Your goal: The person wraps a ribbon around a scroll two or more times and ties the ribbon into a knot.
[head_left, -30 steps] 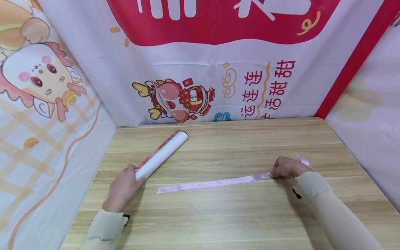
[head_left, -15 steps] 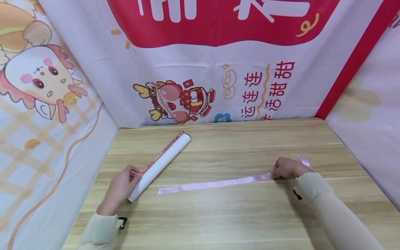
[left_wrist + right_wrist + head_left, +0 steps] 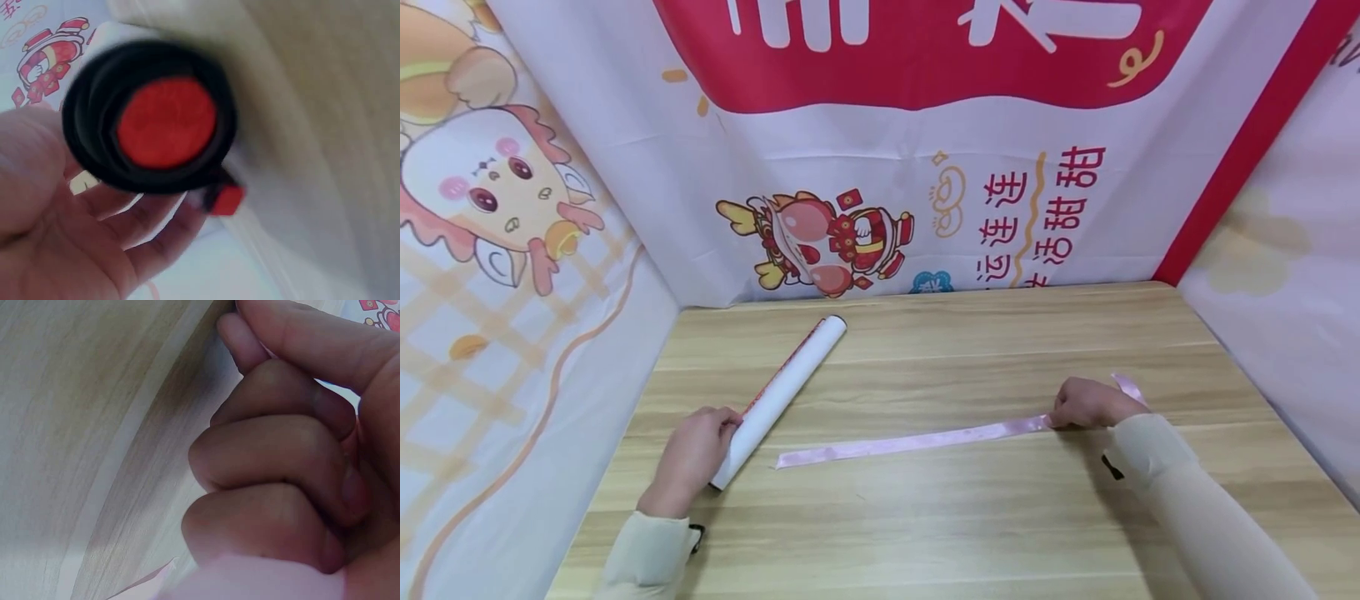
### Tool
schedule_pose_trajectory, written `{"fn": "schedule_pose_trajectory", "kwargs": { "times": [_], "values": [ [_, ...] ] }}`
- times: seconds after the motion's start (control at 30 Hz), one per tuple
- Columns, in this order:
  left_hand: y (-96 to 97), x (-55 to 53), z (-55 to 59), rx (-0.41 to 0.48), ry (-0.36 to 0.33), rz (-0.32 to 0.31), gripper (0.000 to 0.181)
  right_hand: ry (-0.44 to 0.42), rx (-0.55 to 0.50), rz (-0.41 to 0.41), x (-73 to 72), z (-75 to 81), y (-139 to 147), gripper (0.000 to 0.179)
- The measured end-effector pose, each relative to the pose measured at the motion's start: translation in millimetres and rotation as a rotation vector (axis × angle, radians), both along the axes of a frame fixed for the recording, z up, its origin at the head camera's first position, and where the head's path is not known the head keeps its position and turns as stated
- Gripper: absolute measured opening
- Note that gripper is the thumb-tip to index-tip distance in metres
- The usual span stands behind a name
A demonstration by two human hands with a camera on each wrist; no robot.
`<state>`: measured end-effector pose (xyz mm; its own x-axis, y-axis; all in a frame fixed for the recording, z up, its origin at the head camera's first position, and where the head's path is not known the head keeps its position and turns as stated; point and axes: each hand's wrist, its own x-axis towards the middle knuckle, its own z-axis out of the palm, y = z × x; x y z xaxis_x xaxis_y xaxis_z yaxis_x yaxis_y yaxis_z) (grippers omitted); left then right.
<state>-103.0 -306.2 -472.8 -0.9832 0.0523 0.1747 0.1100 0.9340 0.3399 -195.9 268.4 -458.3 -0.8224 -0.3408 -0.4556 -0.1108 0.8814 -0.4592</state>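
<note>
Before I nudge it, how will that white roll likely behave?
The white roll looks apt to roll, being round, though the red strip along one side might check it. It may also loosen, as no tie shows around it.

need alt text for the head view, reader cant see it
A person's left hand grips a white roll with red along one side, while the right hand pinches a pink ribbon stretched across a wood-grain table. Behind hangs a white and red cloth printed with a cartoon figure lying sideways.
</note>
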Motion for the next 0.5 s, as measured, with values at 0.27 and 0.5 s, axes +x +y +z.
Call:
{"fn": "schedule_pose_trajectory", "kwargs": {
  "times": [0.27,0.5],
  "values": [
    [15.2,6.6,6.0,-0.057,-0.112,0.002,0.052,-0.023,0.002,-0.003,-2.0,0.7,0.0,0.024],
    [26.6,5.2,10.5,-0.128,-0.124,0.030,0.039,-0.011,-0.009,0.003,-1.2,0.3,0.7,0.025]
  ]
}}
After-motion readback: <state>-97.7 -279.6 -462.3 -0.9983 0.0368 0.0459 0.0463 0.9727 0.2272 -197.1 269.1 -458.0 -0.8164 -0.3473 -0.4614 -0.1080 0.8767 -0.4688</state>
